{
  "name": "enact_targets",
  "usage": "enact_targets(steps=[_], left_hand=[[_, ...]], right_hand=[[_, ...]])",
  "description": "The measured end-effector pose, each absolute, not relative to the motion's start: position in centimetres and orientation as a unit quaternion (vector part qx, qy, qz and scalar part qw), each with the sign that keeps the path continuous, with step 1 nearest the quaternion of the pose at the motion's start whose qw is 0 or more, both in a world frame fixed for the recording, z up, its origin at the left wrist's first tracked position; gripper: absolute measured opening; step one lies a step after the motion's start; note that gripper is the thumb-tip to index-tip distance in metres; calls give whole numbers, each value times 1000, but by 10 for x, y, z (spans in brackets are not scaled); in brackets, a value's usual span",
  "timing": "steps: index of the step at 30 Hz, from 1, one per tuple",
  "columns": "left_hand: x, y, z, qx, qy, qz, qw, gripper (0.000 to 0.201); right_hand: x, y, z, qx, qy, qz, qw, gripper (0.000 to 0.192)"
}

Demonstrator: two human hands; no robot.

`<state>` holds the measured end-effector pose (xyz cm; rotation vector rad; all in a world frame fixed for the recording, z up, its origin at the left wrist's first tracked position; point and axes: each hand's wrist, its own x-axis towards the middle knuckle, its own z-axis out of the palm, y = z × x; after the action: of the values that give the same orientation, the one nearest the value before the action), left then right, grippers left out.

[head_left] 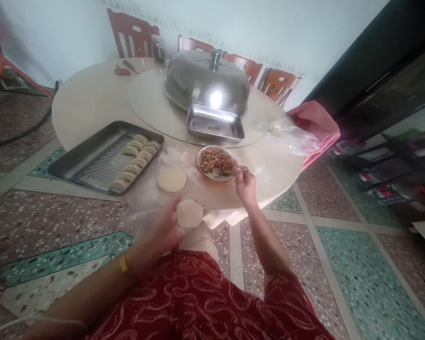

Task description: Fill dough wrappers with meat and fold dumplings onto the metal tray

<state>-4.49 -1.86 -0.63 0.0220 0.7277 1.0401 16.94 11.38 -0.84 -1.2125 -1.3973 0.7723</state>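
Note:
A round dumpling wrapper (190, 213) lies flat across my left hand (170, 222), whose fingers hold it from beneath and at its edge. My right hand (245, 184) is closed around the handle of a spoon (241, 170). The spoon's bowl end dips into minced filling (214, 159) in a white dish with a dark rim (200, 174). Left of the dish, a stack of round wrappers (172, 180) rests on clear plastic. Farther left, folded dumplings (131, 163) sit in rows along the right side of a dark metal tray (81, 163).
A domed steel lid (207, 78) and a small steel tray (215, 125) stand on the glass turntable (145, 101). Red-handled scissors (122, 70) lie at the back left. A plastic bag (290, 134) is near the pink-covered chair (318, 123) at right. The table edge is close to my body.

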Motion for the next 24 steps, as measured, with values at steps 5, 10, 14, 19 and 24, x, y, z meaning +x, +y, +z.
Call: enact_targets(steps=[5, 10, 14, 19, 24], left_hand=[[-37, -18, 18, -47, 367, 493, 787, 48], [-40, -21, 23, -34, 364, 493, 790, 49], [-44, -22, 25, -21, 373, 496, 784, 48], [-50, -23, 8, -19, 341, 492, 800, 48], [-50, -21, -9, -17, 307, 488, 817, 49]], right_hand=[[159, 104, 13, -484, -691, 183, 505, 44], [127, 113, 7, -454, -768, 108, 439, 52], [117, 116, 0, -459, -775, 130, 414, 55], [138, 108, 6, -456, -786, 157, 387, 49], [164, 100, 14, -436, -792, 167, 393, 44]])
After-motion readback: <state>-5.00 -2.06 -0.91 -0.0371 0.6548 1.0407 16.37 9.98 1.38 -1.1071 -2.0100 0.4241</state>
